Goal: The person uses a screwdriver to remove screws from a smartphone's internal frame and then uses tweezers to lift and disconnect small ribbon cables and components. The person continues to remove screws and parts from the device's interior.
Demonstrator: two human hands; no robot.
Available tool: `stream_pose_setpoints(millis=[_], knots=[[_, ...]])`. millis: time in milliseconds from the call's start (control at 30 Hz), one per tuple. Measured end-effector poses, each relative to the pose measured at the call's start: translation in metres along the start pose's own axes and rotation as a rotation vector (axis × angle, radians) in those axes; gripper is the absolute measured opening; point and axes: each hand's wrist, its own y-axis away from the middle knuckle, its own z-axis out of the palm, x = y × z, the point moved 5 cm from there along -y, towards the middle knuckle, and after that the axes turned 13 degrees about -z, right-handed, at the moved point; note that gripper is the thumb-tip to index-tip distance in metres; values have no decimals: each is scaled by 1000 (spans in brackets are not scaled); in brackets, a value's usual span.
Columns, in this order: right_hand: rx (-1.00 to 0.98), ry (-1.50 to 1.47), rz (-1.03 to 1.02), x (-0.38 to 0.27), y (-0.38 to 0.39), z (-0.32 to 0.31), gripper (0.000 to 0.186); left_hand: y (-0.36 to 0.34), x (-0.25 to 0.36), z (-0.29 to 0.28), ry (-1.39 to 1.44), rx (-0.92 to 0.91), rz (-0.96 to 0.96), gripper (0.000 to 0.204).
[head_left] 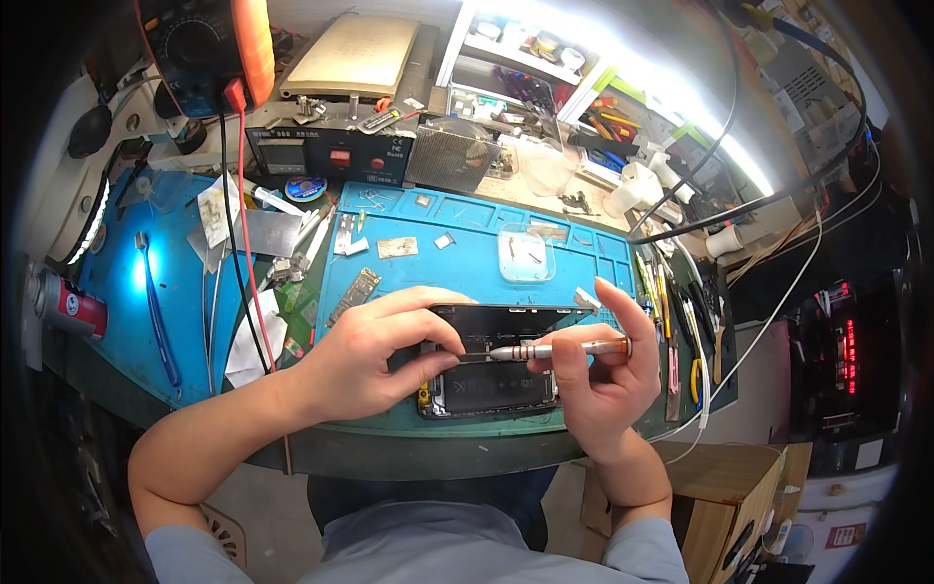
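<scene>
An opened black smartphone (491,389) lies at the front of the blue mat (477,253), its dark panel (506,318) along the back and its inner parts exposed. My right hand (608,389) grips a silver screwdriver (545,350) held nearly level, its tip pointing left over the phone's middle. Beside that tip, at the phone's left side, my left hand (384,350) has thumb and forefinger closed on something small that I cannot make out.
Loose board parts (397,247) and a clear tray (525,253) sit behind the phone. Hand tools (671,321) line the right, a spray can (73,311) stands far left, multimeter leads (243,243) hang at left, and a powered unit (331,156) stands behind.
</scene>
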Motion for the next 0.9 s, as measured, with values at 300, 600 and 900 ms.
stream_pose_setpoints(millis=[300, 600, 900], knots=[[27, -9, -26, 3, 1, 6, 50, -1, 0, -1, -5, 0, -1, 20], [-61, 28, -65, 0, -1, 5, 53, 0, -2, 1, 14, 3, -9, 21], [-14, -3, -78, 2, 0, 6, 51, -1, -2, 1, 17, 3, 2, 20]])
